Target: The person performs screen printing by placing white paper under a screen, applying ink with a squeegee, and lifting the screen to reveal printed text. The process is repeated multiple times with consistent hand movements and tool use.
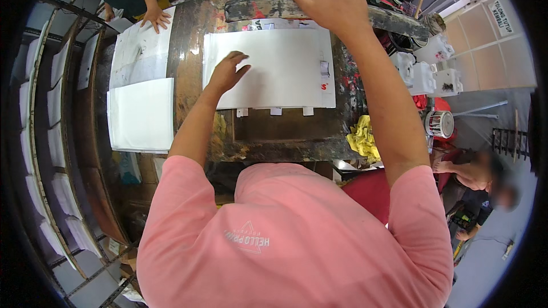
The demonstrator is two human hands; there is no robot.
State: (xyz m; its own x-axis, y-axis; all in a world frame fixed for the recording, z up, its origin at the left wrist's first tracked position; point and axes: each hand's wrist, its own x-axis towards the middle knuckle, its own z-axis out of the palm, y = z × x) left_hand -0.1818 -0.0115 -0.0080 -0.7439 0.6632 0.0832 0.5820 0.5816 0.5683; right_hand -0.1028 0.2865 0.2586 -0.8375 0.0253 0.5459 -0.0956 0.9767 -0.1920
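Note:
A large white sheet (274,63) lies on the paint-stained wooden table (187,51), over another sheet with printed marks at its right edge. My left hand (229,72) is over the white sheet's left part, thumb and fingers apart, holding nothing. Whether it touches the paper I cannot tell. At the far side my right hand (337,1) grips a long, dark, ink-smeared wooden frame bar (262,9). My thumb rests along its top, and the other fingers are partly hidden. Small paper tabs (276,112) stick out at the sheet's near edge.
Stacked white sheets (141,115) lie at the left, where a co-worker's hand (155,18) presses on papers. A crumpled yellow cloth (365,137) lies at the table's right edge. White containers (422,77) and a paint can (439,124) stand to the right. Shelves (57,108) line the left.

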